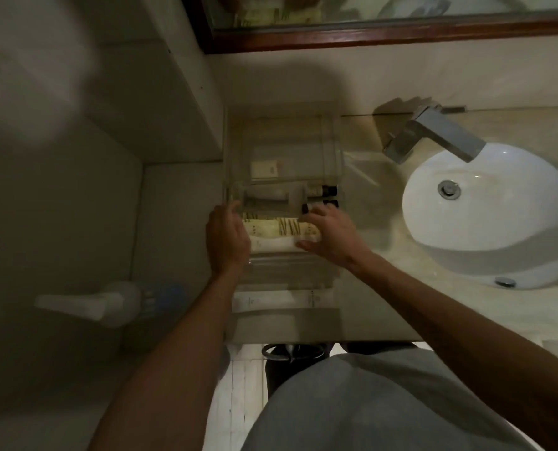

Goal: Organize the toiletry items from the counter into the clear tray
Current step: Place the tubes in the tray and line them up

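Both hands down in the clear tray [332,148], meeting over a cluster of pale packets [277,231] with dark zebra-like striping. Left hand [227,237] at the 9 o'clock end of that cluster, fingers curled loosely round the packet ends, thumb up near the tray's wall; a light hold, not a fist. Right hand [331,237] at the 3 o'clock end, fingers spread and half open, tips pressing on the packets, thumb low against a white tube-like item [271,245] lying at the 6 o'clock side of the pile. Hard to tell in the dim, blurred view whether either hand truly grips or merely steadies. Tray set on the beige counter [381,307], hard against the wall corner at 9 o'clock, the white basin [485,209] well apart at 3 o'clock under a square chrome tap [433,133]. Inside the tray, toward 12 o'clock from the hands: small dark-capped bottles [323,192] lying on their sides, a pale tube [264,196] beside them, and a small cream box [264,168] farther back. At 6 o'clock, nearer the counter's edge, more flat white items [264,301], seemingly seen through the clear wall. Wood-framed mirror [385,35] along 12 o'clock.
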`<state>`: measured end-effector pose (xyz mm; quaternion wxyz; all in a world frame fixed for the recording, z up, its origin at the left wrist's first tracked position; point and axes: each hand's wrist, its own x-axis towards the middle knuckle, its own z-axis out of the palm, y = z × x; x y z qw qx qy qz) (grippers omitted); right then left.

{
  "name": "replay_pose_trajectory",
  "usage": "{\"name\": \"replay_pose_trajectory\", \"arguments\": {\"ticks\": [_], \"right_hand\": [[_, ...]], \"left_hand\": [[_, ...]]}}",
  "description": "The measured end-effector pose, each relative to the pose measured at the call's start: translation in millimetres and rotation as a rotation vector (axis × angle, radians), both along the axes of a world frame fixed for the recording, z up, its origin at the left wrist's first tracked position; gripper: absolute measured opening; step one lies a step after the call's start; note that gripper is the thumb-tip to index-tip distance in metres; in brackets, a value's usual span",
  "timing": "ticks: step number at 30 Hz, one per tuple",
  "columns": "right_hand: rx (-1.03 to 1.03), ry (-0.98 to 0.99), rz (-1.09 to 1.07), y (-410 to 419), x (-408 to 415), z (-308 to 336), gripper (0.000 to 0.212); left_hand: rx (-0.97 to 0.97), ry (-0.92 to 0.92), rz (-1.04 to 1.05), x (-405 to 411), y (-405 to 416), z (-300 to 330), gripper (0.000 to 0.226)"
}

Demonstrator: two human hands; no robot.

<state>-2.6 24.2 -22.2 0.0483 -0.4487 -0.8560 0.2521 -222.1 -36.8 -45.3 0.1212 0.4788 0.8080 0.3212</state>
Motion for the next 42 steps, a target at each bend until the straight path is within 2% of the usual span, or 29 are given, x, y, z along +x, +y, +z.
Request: {"name": "replay_pose_trajectory", "arguments": {"ticks": [3, 5, 10, 11, 13, 15, 17, 19, 23, 25, 28, 33, 38, 42], "right_hand": [[-0.046, -0.021, -0.022, -3, 31, -7, 0.032], [-0.039, -0.006, -0.005, -8, 33, -14, 0.024], [0.079, 0.16, -0.005, -43, 29, -12, 0.028], [0.071, 0.144, 0.076, -57, 31, -16, 0.034], [0.006, -0.016, 0.268, -82, 33, -31, 0.05], [-0.075, -0.135, 0.354, -92, 35, -48, 0.052], [-0.09, -0.106, 0.348, -90, 37, -48, 0.04], [-0.033, 0.019, 0.316, -82, 42, -38, 0.034], [0.115, 0.217, 0.176, -50, 50, -9, 0.031], [0.129, 0.217, 0.101, -24, 46, -1, 0.027], [0.139, 0.19, 0.037, 9, 31, 4, 0.022], [0.118, 0.167, 0.049, 31, 20, 0, 0.019], [0.062, 0.189, 0.045, 30, 30, -4, 0.021], [-0.006, 0.199, -0.033, 28, 64, -1, 0.019]], "left_hand": [[-0.083, 0.113, -0.306, 11, -8, -10, 0.024], [-0.132, 0.17, -0.435, 14, -12, -18, 0.021], [-0.157, 0.175, -0.419, 10, -13, -17, 0.02], [-0.152, 0.176, -0.412, 9, -13, -16, 0.023], [-0.16, 0.171, -0.442, 6, -14, -16, 0.033], [-0.175, 0.17, -0.483, 6, -17, -16, 0.042], [-0.182, 0.146, -0.453, 8, -19, -17, 0.044], [-0.158, 0.054, -0.34, 10, -19, -14, 0.04], [0.113, -0.169, 0.105, 6, -4, -3, 0.031], [0.182, -0.198, 0.2, 6, 5, 4, 0.033], [0.187, -0.158, 0.181, 7, 17, 11, 0.031], [0.13, -0.149, 0.078, 8, 13, 6, 0.033], [0.005, -0.152, 0.06, 10, 2, -7, 0.033], [-0.007, -0.13, 0.076, 8, -3, -8, 0.034]]}}
